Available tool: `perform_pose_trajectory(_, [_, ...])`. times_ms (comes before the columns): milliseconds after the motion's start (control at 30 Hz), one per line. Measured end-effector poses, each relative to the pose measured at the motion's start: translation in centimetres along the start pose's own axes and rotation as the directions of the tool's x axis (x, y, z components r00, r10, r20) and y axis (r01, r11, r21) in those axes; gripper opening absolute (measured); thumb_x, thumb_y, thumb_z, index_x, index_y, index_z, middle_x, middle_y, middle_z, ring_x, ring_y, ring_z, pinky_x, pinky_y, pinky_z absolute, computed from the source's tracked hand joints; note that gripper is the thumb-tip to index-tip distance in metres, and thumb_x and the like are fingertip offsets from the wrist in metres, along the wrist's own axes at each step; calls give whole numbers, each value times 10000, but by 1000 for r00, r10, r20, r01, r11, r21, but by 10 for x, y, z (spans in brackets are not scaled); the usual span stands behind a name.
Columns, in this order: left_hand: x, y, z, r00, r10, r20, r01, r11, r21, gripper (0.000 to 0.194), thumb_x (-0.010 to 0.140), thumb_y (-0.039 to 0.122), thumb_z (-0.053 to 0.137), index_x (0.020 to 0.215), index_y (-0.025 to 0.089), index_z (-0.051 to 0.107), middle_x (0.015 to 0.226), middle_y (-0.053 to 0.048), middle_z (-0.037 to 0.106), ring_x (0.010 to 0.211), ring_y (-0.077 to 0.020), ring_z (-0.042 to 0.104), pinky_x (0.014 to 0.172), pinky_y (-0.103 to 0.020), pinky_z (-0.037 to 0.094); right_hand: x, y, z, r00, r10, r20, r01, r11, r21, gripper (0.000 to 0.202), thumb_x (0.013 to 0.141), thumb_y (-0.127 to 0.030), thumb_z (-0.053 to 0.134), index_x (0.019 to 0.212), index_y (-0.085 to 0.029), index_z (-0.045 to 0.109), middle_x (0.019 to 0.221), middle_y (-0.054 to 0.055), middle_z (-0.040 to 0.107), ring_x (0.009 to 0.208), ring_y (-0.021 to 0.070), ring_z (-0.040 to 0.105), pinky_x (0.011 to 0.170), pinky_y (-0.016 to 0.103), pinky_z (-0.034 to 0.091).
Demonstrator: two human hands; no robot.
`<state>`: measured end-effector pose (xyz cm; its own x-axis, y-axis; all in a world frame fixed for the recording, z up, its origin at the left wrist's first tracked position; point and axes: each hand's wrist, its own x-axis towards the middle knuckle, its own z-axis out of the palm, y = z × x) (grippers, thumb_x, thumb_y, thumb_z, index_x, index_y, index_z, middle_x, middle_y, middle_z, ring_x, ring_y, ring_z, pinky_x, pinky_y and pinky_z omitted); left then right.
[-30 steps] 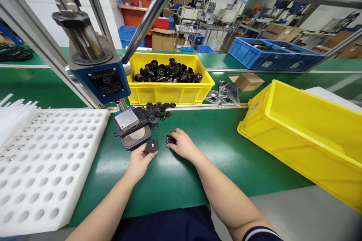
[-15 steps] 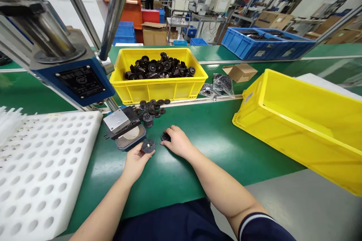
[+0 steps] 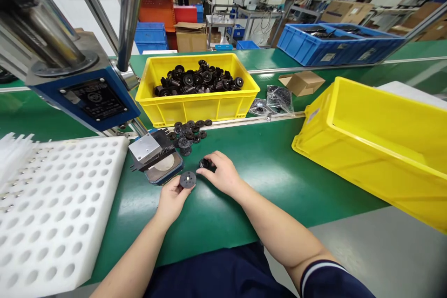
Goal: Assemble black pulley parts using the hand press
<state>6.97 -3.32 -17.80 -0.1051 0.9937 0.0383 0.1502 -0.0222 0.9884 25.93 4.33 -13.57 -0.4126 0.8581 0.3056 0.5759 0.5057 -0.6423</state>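
Disc (image 3: 185,183), black with a pale stub (image 3: 188,178) at its centre, is held by its edge in the left grip (image 3: 172,199), over the surface (image 3: 216,223) and just beside the base (image 3: 161,180) of the press (image 3: 87,98). A black part (image 3: 204,163) is grasped in the right grip (image 3: 223,175), near the disc; whether it touches the surface cannot be told.

Possible faults: the disc could be tilted or dropped, since only its edge is pinched. The stub, if loosely seated, could be shed were the disc turned over. The disc's rim could be knocked against the base, so near are they. The two held pieces could be struck together if the grips were closed up carelessly.

Counts: one disc and one part are held; one press and one foam tray (image 3: 101,216) are seen. Two yellow bins are shown, one behind (image 3: 195,111) and one at right (image 3: 366,170). More than ten loose discs (image 3: 185,143) are heaped beside the base, overlapped too much for an exact tally. Black pieces (image 3: 206,77) in the rear bin cannot be counted.
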Motion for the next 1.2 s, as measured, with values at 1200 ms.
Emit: perform_pose_trajectory(1200, [-3,3,-7,981,185,61,-195,944,267,263,849,209,625,1074,228,760,1081,-88,760,990,-277,708,912,-402,543,-24,-27,29,959,-284,-30,285,952,113,379,882,-461,672,1097,-151,636,985,98,667,907,209,588,819,366,469])
